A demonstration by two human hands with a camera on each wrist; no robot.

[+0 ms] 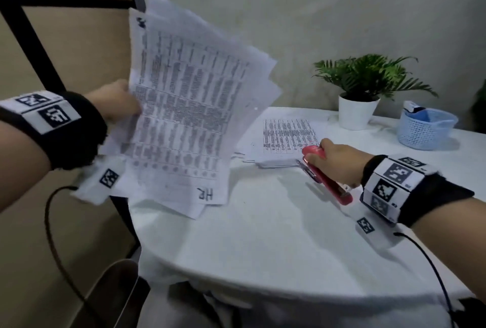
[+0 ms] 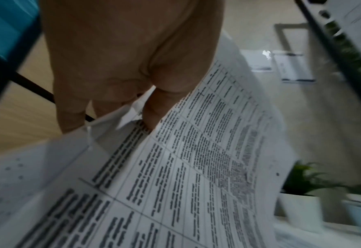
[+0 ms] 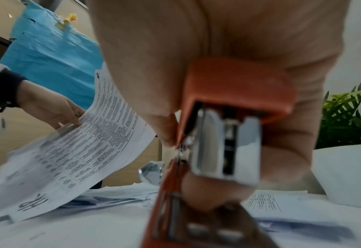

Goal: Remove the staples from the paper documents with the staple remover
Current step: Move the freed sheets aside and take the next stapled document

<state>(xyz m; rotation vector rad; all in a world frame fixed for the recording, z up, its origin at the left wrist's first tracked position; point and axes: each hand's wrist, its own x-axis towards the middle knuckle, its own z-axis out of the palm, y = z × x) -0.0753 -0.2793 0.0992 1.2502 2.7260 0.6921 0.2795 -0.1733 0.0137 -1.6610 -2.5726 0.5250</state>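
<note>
My left hand (image 1: 118, 101) grips a sheaf of printed paper sheets (image 1: 184, 117) by its left edge and holds it raised above the table's left side; the sheets fan out and their lower corner hangs near the tabletop. In the left wrist view the fingers (image 2: 154, 110) pinch the sheets (image 2: 196, 167). My right hand (image 1: 336, 162) grips a red staple remover (image 1: 326, 172) low over the white table (image 1: 263, 235), its metal tip beside more printed papers (image 1: 286, 138) lying flat. The right wrist view shows the red tool (image 3: 228, 134) held in the fist.
A potted green plant (image 1: 368, 86) in a white pot and a light blue basket (image 1: 426, 128) stand at the table's back right. A black frame (image 1: 29, 25) rises at the left, off the table. A dark chair (image 1: 113, 288) sits below the table's near-left edge.
</note>
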